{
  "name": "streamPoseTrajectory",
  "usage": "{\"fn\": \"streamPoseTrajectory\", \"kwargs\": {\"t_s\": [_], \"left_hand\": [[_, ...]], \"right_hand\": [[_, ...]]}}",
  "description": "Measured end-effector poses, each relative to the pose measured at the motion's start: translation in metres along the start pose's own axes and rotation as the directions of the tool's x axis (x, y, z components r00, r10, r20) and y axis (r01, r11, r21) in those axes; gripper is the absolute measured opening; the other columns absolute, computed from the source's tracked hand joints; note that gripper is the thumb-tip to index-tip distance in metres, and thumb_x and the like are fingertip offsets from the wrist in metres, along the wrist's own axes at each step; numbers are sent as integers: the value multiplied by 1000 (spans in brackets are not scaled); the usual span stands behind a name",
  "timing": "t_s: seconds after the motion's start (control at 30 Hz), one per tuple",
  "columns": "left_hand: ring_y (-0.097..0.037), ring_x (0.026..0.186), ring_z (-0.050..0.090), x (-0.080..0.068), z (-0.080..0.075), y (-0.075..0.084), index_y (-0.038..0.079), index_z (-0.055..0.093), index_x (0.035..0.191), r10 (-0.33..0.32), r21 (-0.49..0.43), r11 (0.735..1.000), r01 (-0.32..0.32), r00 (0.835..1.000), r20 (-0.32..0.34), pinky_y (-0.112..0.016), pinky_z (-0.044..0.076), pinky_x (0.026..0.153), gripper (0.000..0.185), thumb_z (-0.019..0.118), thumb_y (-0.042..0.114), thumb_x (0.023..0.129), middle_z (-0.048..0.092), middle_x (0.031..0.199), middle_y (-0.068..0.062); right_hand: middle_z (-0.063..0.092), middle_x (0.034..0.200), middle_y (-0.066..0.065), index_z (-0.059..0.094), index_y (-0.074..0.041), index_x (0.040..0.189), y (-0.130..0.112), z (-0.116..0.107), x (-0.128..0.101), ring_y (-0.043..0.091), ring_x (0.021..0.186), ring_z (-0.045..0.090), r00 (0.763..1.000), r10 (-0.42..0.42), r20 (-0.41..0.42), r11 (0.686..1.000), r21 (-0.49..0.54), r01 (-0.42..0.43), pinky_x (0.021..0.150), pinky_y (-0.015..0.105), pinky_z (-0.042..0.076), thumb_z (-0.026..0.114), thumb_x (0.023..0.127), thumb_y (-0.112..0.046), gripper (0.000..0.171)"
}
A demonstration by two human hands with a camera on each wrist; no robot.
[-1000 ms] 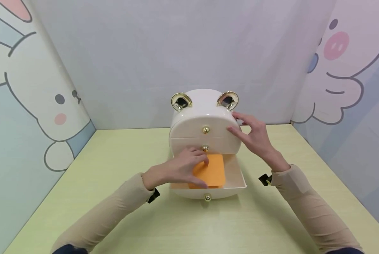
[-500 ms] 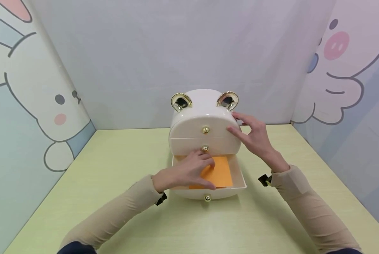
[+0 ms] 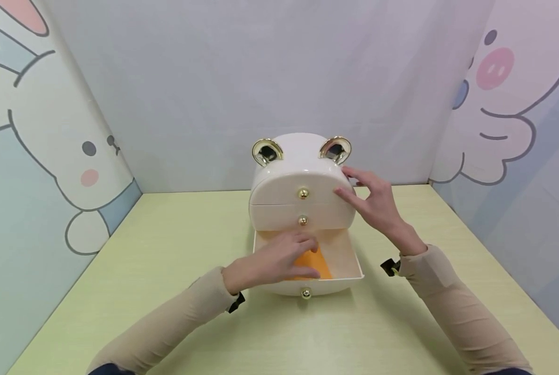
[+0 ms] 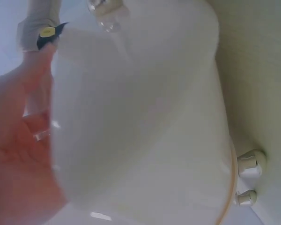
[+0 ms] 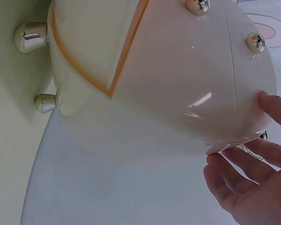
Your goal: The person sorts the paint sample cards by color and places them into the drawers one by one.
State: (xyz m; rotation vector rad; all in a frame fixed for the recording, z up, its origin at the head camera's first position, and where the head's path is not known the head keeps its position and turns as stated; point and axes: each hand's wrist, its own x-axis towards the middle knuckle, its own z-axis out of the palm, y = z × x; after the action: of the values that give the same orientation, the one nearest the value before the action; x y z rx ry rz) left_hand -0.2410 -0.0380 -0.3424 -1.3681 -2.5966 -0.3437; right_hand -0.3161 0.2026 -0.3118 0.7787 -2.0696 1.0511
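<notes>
A glossy white bear-shaped drawer box (image 3: 302, 177) with gold ears stands mid-table. Its bottom drawer (image 3: 344, 254) is pulled out toward me. My left hand (image 3: 279, 258) reaches into that drawer and pinches an orange pad (image 3: 318, 264) between thumb and fingers; most of the pad is hidden under the hand. My right hand (image 3: 373, 203) rests with straight fingers against the box's right side. In the right wrist view those fingertips (image 5: 243, 178) touch the box's curved edge (image 5: 187, 93). The left wrist view shows only the box's white wall (image 4: 140, 122) close up, with my hand blurred at the left.
The box sits on a pale green table (image 3: 166, 312) enclosed by cartoon-printed walls on the left (image 3: 49, 156), back and right. Gold knobs (image 3: 302, 193) mark the two upper drawers, both closed. Small metal feet (image 5: 30, 37) carry the box.
My left hand has carried the orange pad down and deeper into the open bottom drawer, so less of the pad shows. The right hand and the box have stayed still.
</notes>
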Motion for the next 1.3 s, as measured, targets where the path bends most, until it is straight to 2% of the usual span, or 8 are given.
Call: {"fn": "streamPoseTrajectory", "kwargs": {"t_s": [0.23,0.37,0.47,0.6,0.73,0.87,1.07,1.3], "left_hand": [[-5,76,58,-23,-10,28,9,65,102,36,-215,975,-59,993,-109,-15,48,70,20,64,26,93,66,88,3],[4,60,56,-39,-12,43,8,63,104,-9,-490,871,46,997,77,-11,47,58,20,53,24,100,68,75,2],[-6,58,65,-48,-3,46,5,63,103,-107,-649,706,284,948,298,-21,54,53,29,48,30,102,71,77,-8],[-29,61,70,-56,19,45,-4,62,98,-211,-777,363,515,857,469,-36,56,50,40,50,34,100,72,81,-22],[-35,70,72,-62,42,46,-8,61,104,-209,-810,63,582,802,560,-37,58,54,51,50,41,99,72,89,-28],[-33,82,73,-62,56,47,-10,54,114,-245,-821,-181,541,784,570,-38,60,68,55,48,43,99,70,101,-30],[-29,91,72,-54,65,51,-12,50,117,-381,-839,-395,375,764,521,-42,56,87,50,55,34,97,70,106,-25],[-24,87,73,-51,73,58,-12,54,114,-453,-850,-456,262,754,476,-39,56,87,41,54,26,98,73,88,-10]], "right_hand": [[71,113,15,67,-4,121,2,0,0,28,103,65,1000,-21,6,1000,-21,21,80,40,52,80,75,-5,48],[71,113,15,67,-4,121,2,0,0,28,103,65,1000,-24,-2,999,-21,24,82,25,51,80,75,-5,47],[70,114,16,67,-4,121,2,0,-1,29,104,64,1000,-17,-7,1000,-2,17,83,14,45,80,75,-4,48],[70,114,16,67,-4,121,2,-1,-1,30,105,64,1000,-11,-8,1000,7,11,84,11,43,81,74,-3,49],[71,114,15,67,-5,121,1,-2,0,28,105,64,1000,-10,5,1000,-16,10,83,17,47,80,75,-6,48],[71,114,14,67,-5,121,1,-2,2,27,105,65,1000,-19,13,1000,-20,19,82,30,51,80,76,-7,47],[71,112,16,67,-4,120,3,-2,4,29,103,66,999,-33,-6,999,-8,33,80,36,52,81,74,-4,48],[70,114,15,67,-4,121,2,-1,2,28,105,65,1000,-2,7,1000,6,2,81,40,51,80,75,-5,48]]}}
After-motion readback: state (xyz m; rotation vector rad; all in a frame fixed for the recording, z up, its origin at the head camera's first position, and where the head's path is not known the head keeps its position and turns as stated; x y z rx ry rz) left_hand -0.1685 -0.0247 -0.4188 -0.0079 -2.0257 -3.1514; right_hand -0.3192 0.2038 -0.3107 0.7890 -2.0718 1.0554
